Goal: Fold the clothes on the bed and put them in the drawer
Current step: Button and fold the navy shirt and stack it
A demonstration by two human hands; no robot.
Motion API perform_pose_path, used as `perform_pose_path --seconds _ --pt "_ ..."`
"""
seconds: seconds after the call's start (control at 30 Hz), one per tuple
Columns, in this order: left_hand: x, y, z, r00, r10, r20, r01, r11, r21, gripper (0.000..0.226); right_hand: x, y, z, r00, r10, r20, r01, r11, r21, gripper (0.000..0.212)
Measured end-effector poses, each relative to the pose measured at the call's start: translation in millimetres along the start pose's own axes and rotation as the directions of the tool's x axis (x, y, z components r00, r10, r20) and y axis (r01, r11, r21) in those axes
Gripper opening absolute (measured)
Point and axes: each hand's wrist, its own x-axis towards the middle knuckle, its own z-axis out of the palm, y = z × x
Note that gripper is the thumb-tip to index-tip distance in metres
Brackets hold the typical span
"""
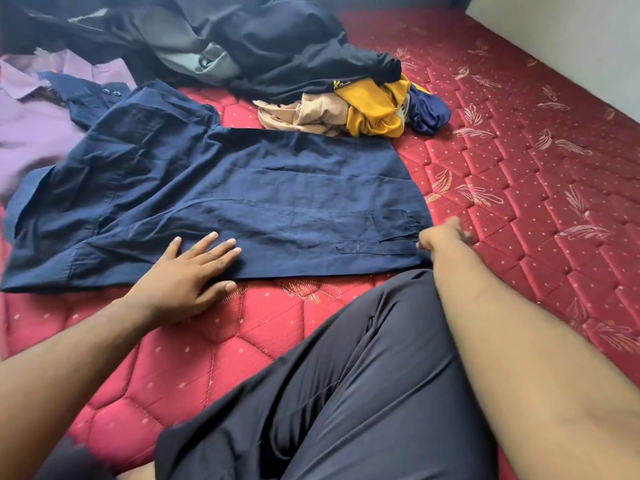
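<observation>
Two hands work one garment: a navy blue woven cotton shirt [242, 188] spread flat on the red quilted mattress [519, 150]. The left hand [188, 271] lies palm down on the shirt's near hem, its fingers [221, 247] straight and spread, pressing the cloth; the thumb sits just off the hem on the mattress. The right hand [445, 235] is at the shirt's near right corner, beside a buttoned cuff tab; motion blur hides whether its fingers pinch the corner or merely touch it, so I cannot tell.

Beyond the left fingertips the body of the shirt runs away toward a heap of dark crumpled clothes [259, 39], with a yellow jersey and a beige ribbed top [346, 109] bundled just past the far hem. To the left of the left hand's fingers, the collar end overlaps a lilac shirt [31, 126].

The step looks like smoothing before the first fold. To do it well, keep the left palm anchoring the hem, draw the right corner taut, and flatten the bunched sleeve area left of the fingers before folding. No drawer is visible.
</observation>
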Motion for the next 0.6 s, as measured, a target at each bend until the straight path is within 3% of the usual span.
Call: perform_pose_path --seconds 0.1,0.17,0.23,0.27,0.33,0.43,0.6 --pt "26.1 21.0 -10.7 0.986 0.094 -0.136 -0.098 0.995 -0.026 0.069 -30.9 -25.3 10.4 0.926 -0.362 -0.107 0.333 0.917 -0.221 0.058" --pt "51.9 37.0 -16.2 0.988 0.08 -0.133 -0.087 0.995 -0.047 0.067 -48.9 -37.7 30.0 0.759 -0.651 -0.006 0.613 0.718 -0.33 0.055" --pt "76.0 53.4 -17.3 0.999 0.011 -0.035 -0.013 0.999 -0.052 0.072 -62.9 -47.7 55.7 0.588 -0.788 0.182 0.784 0.499 -0.369 0.058" --pt "85.9 59.3 -12.5 0.999 -0.039 0.017 0.04 0.998 -0.043 0.075 -67.7 -51.7 67.0 0.541 -0.79 0.287 0.821 0.425 -0.381 0.06" --pt "99.5 64.9 0.2 0.986 -0.137 0.095 0.14 0.99 -0.024 0.073 -67.9 -53.3 83.2 0.514 -0.729 0.452 0.846 0.346 -0.405 0.064" --pt "99.0 60.4 11.8 0.976 -0.203 0.077 0.205 0.979 -0.019 0.088 -47.2 -46.3 83.7 0.549 -0.615 0.566 0.836 0.4 -0.375 0.075" --pt "66.3 -2.0 14.6 0.928 -0.367 0.067 0.371 0.927 -0.054 0.102 -20.3 -43.1 78.4 0.559 -0.58 0.593 0.827 0.44 -0.349 0.088"
